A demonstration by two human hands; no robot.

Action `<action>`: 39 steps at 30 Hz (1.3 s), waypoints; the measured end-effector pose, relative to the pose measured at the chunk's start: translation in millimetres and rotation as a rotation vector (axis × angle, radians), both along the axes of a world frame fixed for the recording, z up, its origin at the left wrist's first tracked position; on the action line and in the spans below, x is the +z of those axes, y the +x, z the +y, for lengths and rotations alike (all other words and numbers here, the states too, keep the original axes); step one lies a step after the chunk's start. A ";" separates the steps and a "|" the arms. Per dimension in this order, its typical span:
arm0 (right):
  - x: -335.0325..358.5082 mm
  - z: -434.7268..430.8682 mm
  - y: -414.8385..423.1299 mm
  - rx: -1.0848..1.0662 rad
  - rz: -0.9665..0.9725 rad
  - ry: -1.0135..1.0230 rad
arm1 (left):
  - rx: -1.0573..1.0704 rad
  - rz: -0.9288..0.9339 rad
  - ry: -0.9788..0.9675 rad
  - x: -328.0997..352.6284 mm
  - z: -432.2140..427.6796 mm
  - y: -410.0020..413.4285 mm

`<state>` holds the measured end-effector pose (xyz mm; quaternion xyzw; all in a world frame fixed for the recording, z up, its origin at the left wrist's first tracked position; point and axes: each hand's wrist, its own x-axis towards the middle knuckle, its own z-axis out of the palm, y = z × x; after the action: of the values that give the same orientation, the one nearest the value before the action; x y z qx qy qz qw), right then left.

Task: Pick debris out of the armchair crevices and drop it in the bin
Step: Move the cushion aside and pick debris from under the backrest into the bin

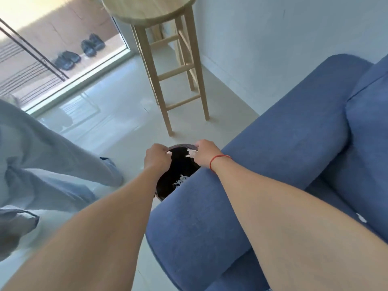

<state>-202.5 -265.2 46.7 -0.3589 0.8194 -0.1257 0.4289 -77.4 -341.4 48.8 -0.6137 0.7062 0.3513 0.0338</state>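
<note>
A blue armchair fills the right side, its armrest running toward me. Beside the armrest on the floor stands a black bin, partly hidden by the armrest. White scraps of debris lie inside the bin. Both hands hover over the bin's mouth. My left hand is closed with a small white bit at its fingertips. My right hand, with a red string on the wrist, pinches white debris. A white scrap lies in the seat crevice at the right.
A tall wooden stool stands on the pale tiled floor just beyond the bin. A glass door with shoes outside is at the back left. My light blue trouser leg is at the left. A white wall runs behind the armchair.
</note>
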 end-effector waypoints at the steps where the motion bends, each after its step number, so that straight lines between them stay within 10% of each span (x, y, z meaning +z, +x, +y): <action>1: 1.2 4.0 -3.7 -0.017 -0.003 0.004 | 0.007 -0.025 0.013 -0.2 0.5 0.2; 23: 83.3 363.3 -166.5 -0.824 0.347 -0.037 | -1.010 0.078 -0.171 79.5 286.6 -252.6; 39: 12.4 507.0 -153.8 -1.063 0.048 0.141 | -1.197 -0.160 0.102 -4.4 435.0 -271.2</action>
<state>-356.3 241.8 59.2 0.1325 0.9042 -0.2622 0.3101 -348.7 93.5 44.4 -0.1320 0.9063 0.2576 0.3081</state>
